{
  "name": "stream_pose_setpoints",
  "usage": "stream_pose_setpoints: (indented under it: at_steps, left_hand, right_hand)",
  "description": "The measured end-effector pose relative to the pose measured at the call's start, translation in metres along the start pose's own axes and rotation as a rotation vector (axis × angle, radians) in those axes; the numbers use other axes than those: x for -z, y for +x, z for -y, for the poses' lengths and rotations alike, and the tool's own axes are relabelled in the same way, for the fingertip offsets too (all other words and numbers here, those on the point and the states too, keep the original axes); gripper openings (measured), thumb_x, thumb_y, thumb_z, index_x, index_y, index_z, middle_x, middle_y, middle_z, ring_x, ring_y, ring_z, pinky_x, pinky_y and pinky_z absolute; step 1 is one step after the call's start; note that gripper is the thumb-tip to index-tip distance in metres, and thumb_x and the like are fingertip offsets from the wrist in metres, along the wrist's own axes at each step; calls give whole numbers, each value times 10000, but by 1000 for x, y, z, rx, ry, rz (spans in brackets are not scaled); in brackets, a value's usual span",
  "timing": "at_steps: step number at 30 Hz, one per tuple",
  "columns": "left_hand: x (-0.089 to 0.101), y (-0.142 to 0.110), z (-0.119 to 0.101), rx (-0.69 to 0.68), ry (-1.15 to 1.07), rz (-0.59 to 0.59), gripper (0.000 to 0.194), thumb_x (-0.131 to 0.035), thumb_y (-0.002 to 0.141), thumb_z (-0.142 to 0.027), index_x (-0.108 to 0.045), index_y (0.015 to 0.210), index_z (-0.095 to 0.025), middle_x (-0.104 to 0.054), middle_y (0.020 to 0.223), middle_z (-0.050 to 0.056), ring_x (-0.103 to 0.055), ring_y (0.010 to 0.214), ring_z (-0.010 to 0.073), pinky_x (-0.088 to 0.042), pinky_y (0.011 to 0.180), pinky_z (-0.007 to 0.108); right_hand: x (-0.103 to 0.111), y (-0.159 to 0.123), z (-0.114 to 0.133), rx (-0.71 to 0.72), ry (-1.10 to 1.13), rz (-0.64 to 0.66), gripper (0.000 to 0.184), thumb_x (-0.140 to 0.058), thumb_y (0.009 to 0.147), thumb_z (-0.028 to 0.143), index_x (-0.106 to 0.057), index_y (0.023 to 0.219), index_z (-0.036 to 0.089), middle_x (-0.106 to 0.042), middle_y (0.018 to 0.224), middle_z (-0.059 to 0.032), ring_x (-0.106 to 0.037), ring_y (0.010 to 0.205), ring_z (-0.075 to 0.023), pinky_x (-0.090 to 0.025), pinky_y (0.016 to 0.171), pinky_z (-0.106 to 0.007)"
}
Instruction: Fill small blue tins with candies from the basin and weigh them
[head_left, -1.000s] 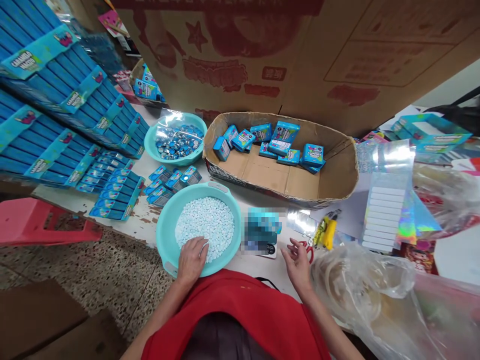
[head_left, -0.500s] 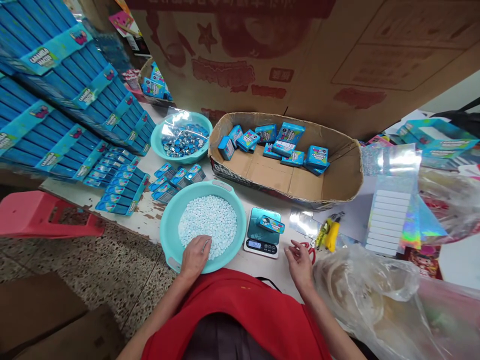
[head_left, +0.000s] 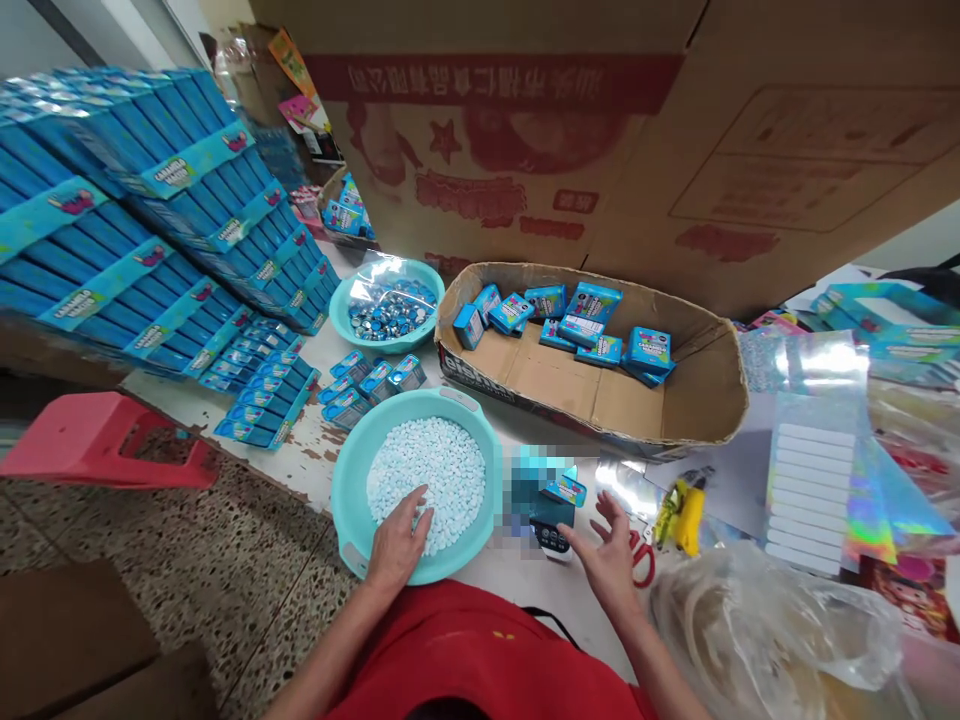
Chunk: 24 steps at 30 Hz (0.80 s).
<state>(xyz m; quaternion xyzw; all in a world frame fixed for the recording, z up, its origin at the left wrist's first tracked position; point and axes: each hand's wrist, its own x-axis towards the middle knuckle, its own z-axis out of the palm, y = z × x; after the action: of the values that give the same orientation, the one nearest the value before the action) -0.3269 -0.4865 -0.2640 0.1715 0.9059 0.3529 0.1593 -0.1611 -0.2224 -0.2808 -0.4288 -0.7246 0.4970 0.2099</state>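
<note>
My left hand rests at the near side of a turquoise basin, its thumb and fingers apart on small pale candies. No candy shows clearly in it. My right hand is open, fingers spread, just right of a small digital scale. A blue candy box lies on the scale's plate, close to the fingertips but apart from them as far as I can see. Part of the scale and its display is blurred into blocks. Red-handled scissors lie partly behind my right hand.
A cut-down carton with several blue boxes stands behind the scale. Left are a bowl of lids, a group of small boxes and stacked display packs. A yellow cutter and a plastic bag lie right.
My right hand has moved closer to the scale and spread its fingers. My left hand's fingers have opened on the candies. The view has tilted upward a little.
</note>
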Motion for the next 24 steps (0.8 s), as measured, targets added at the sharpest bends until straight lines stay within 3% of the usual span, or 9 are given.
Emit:
stream_pose_setpoints:
  at_steps: [2, 4, 6, 8, 11, 15, 19, 24]
  left_hand:
    - [0, -1, -3, 54, -85, -7, 380, -501, 810, -366, -563, 1170, -258, -665, 1003, 38, -616, 829, 197, -460, 828, 341]
    - [2, -3, -7, 113, -219, -44, 334, -577, 755, -344, -618, 1080, -279, -673, 944, 21, -605, 789, 188, -449, 830, 322]
    - [5, -4, -13, 192, -394, -91, 260, -656, 685, -315, -665, 943, -285, -673, 847, 7, -593, 751, 177, -444, 805, 290]
    - [8, -1, -21, 321, -607, -124, 234, -706, 643, -326, -666, 862, -255, -658, 768, 10, -586, 699, 168, -449, 728, 269]
    - [14, 12, -41, 515, -1038, -102, 400, -679, 687, -468, -606, 967, -192, -658, 828, 55, -612, 701, 168, -443, 646, 259]
    - [26, 32, -80, 646, -1535, 71, 560, -487, 783, -634, -549, 1072, -159, -644, 987, 119, -627, 799, 193, -462, 640, 278]
    - [33, 42, -99, 553, -1716, 68, 542, -387, 850, -596, -594, 1015, -123, -649, 957, 126, -626, 809, 203, -472, 659, 286]
    - [22, 43, -85, 764, -1723, -83, 345, -475, 858, -414, -611, 811, -100, -631, 734, 84, -612, 659, 172, -455, 632, 272]
  right_hand:
    - [-5, 13, 18, 78, -16, 58, 703, -718, 579, 544, -505, 1142, 180, -522, 1218, -130, -484, 1125, -302, -439, 891, -446]
    - [-7, 24, 35, 93, -26, 112, 570, -682, 581, 598, -577, 961, 187, -615, 1020, -85, -555, 982, -293, -449, 843, -438]
    - [-6, 32, 51, 75, -60, 135, 528, -675, 566, 637, -598, 854, 202, -638, 846, -44, -584, 837, -278, -461, 765, -410]
    - [-5, 35, 68, 103, -134, 104, 527, -700, 541, 650, -618, 829, 216, -640, 806, -36, -582, 788, -277, -453, 727, -391]
    - [-12, 32, 100, 339, -162, 126, 488, -710, 579, 630, -642, 859, 236, -641, 864, -45, -578, 804, -271, -443, 736, -382]
    - [-39, 16, 148, 700, -154, 394, 363, -656, 708, 572, -654, 878, 251, -638, 782, -37, -573, 741, -229, -439, 661, -343]
    - [-67, 2, 170, 875, -302, 473, 304, -613, 787, 503, -645, 961, 255, -624, 756, -25, -564, 731, -211, -401, 685, -346]
    - [-84, -4, 168, 936, -487, 537, 260, -604, 806, 476, -646, 934, 253, -617, 748, -23, -564, 753, -215, -362, 733, -361]
